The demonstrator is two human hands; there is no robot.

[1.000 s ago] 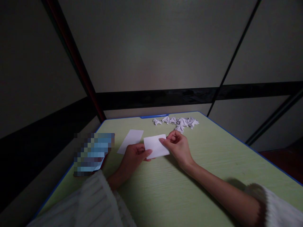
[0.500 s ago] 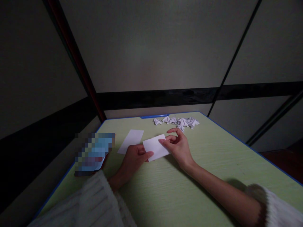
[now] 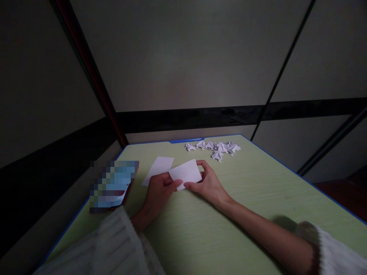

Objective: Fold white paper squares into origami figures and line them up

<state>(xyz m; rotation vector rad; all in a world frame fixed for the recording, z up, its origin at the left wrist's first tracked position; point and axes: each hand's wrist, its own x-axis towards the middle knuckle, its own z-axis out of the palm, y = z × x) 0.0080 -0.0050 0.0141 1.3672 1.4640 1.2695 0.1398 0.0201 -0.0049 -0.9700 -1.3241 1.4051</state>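
A small rectangular piece of white paper (image 3: 186, 173) is held up, tilted, a little above the table. My left hand (image 3: 160, 191) pinches its lower left part, thumb on the near face and fingers behind. At the right end, my right hand (image 3: 209, 185) also grips the paper, its thumb at the lower edge and its fingers curled round the far side. Just behind my left hand, a flat sheet of white paper (image 3: 159, 168) lies on the table, partly covered by that hand.
Several folded white paper figures (image 3: 220, 148) are grouped at the far side of the pale green table (image 3: 258, 183), which has a blue edge. A blurred-out flat device or picture (image 3: 117, 185) lies at the left. Cupboard-like panels (image 3: 186, 68) rise behind the table.
My right hand has moved slightly left, and its thumb has slid down from the paper's face to the lower edge. The held paper has shifted a little to the left and up.
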